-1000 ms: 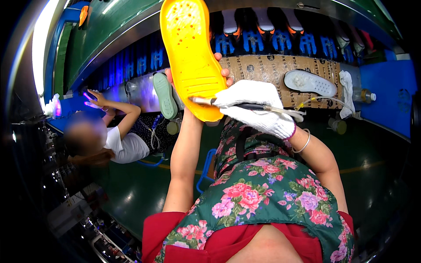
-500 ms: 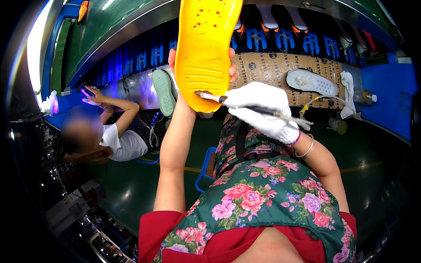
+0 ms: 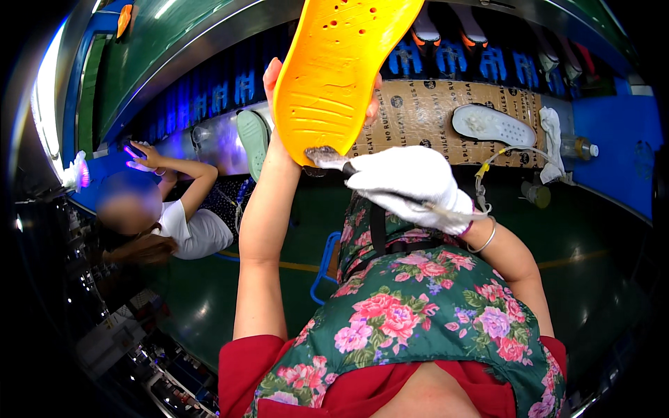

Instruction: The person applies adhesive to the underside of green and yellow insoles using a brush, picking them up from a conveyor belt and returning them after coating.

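Observation:
My bare left hand (image 3: 272,80) grips a yellow shoe sole (image 3: 327,83) from behind, with thumb and fingers showing at its two edges and the palm hidden. The sole is tilted, its far end leaning right and cut off by the top of the view. In a white knitted glove, my right hand (image 3: 411,184) is closed around a brush (image 3: 324,156). The dark, wet-looking bristles touch the sole's near end. A thin tube (image 3: 481,184) runs from beside my right hand towards the bench.
A pale grey sole (image 3: 493,127) lies on printed cardboard (image 3: 408,115); a white cloth (image 3: 552,136) and a bottle (image 3: 582,149) are beside it. Left of my forearm is a light green sole (image 3: 252,139). A co-worker (image 3: 191,223) sits further left. Blue racks (image 3: 449,59) holding shoes line the back.
The yellow sole has tilted, its far end swinging right. The brush has moved slightly left and down to the sole's near edge, its bristles now pressed more flatly.

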`<state>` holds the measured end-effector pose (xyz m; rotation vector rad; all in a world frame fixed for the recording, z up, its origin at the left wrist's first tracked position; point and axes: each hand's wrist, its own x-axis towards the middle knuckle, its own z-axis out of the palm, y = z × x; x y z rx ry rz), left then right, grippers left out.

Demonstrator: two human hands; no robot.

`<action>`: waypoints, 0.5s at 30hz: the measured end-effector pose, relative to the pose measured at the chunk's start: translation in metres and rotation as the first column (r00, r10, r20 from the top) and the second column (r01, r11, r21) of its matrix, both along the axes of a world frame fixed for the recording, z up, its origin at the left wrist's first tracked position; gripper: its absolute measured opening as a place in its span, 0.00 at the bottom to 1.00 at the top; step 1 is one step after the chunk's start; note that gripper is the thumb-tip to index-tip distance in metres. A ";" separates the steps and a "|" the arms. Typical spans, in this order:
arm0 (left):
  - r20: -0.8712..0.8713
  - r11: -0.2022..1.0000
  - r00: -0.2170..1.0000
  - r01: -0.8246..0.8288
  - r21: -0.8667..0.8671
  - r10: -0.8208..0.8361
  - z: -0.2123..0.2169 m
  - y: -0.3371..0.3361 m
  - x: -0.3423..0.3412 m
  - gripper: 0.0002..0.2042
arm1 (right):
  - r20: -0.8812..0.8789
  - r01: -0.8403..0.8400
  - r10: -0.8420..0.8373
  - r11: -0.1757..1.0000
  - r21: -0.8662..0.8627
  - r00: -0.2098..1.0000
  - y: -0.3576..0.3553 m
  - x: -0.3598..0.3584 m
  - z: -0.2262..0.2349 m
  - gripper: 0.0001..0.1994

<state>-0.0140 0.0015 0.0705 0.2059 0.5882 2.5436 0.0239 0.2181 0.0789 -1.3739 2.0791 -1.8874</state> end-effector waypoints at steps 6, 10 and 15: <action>-0.044 1.000 0.999 -0.008 0.020 0.009 -0.002 0.002 0.003 0.50 | 0.355 -0.103 0.146 0.985 -0.136 0.924 0.003 0.009 0.000 0.09; -0.015 1.000 1.000 0.025 0.015 -0.024 -0.002 0.000 0.002 0.48 | 0.262 0.019 -0.006 0.999 -0.050 0.965 0.003 0.003 0.000 0.09; -0.025 0.993 0.999 0.026 0.115 -0.023 -0.004 -0.001 0.001 0.47 | 0.310 -0.099 0.127 0.990 -0.105 0.942 -0.001 0.017 0.002 0.08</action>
